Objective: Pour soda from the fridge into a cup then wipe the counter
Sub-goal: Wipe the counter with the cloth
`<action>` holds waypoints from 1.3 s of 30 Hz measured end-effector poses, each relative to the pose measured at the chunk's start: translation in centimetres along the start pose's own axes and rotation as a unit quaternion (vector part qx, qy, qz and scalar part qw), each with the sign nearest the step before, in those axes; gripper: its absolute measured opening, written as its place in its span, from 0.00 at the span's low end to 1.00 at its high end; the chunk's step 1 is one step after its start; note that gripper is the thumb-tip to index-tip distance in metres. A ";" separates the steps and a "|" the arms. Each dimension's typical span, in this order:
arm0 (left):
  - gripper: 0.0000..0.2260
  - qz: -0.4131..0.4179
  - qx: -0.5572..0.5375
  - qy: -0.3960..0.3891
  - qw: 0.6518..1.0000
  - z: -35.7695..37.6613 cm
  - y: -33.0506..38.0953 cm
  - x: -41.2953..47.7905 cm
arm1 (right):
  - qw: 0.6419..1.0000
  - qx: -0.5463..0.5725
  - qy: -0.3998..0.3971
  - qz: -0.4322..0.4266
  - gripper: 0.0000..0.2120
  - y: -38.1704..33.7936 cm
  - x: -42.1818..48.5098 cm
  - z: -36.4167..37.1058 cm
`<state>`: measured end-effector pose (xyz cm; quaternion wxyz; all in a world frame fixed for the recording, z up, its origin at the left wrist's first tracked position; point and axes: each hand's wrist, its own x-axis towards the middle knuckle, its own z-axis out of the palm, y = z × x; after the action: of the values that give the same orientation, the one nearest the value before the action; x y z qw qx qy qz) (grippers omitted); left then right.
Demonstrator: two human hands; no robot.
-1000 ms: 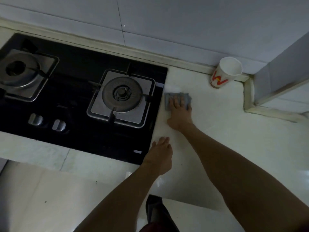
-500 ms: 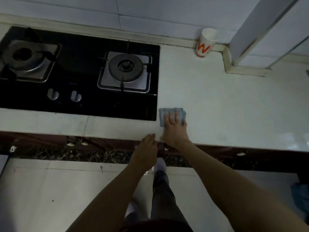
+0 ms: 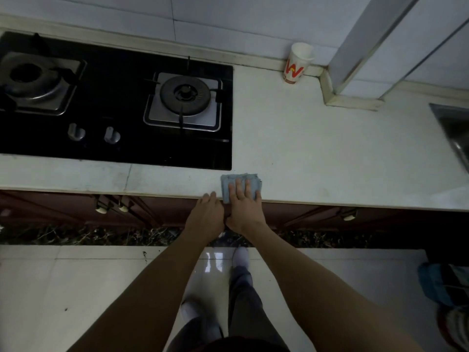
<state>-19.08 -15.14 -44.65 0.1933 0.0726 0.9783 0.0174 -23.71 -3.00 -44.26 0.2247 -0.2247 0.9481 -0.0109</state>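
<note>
Right hand (image 3: 245, 212) flat on a folded blue-grey cloth (image 3: 239, 178), fingers (image 3: 238, 187) straight and slightly apart, pressing it down, not curled round it. Cloth sits at the very front edge of the white bench (image 3: 317, 148), just right of the black hob's (image 3: 114, 102) near corner. Left hand (image 3: 205, 218) is right beside it, thumb sides nearly touching; its fingers (image 3: 212, 196) are relaxed and together, tips on the bench lip just left of the cloth, holding nothing.

Paper cup (image 3: 297, 64), white with a red-and-yellow mark, stands upright at the back of the bench against the wall, next to the corner pillar and well apart from the hands. Cannot tell what is in it. Hob has two burners and two knobs (image 3: 94, 133) at its front. Edge of a steel sink (image 3: 454, 128) shows at far right. Dark wood cupboards under the bench, pale glossy floor tiles (image 3: 76, 288), the person's legs and light socks below.
</note>
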 end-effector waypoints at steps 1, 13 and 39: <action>0.20 -0.002 -0.007 0.004 1.000 -0.1 0.1 0.2 | 1.000 0.003 -0.002 -0.001 0.46 0.0 0.0 -0.1; 0.12 0.021 -0.035 0.038 0.998 -1.7 4.7 3.2 | 0.995 -0.037 0.043 -0.083 0.41 6.8 -0.5 0.3; 0.14 0.121 -0.056 -0.004 0.991 -7.8 35.0 17.7 | 0.990 0.027 0.096 0.104 0.43 39.5 -8.1 0.4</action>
<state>-33.51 22.06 -41.92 0.1977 0.1792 0.9591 0.0949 -33.72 36.04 -45.98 0.1389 -0.1171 0.9828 -0.0345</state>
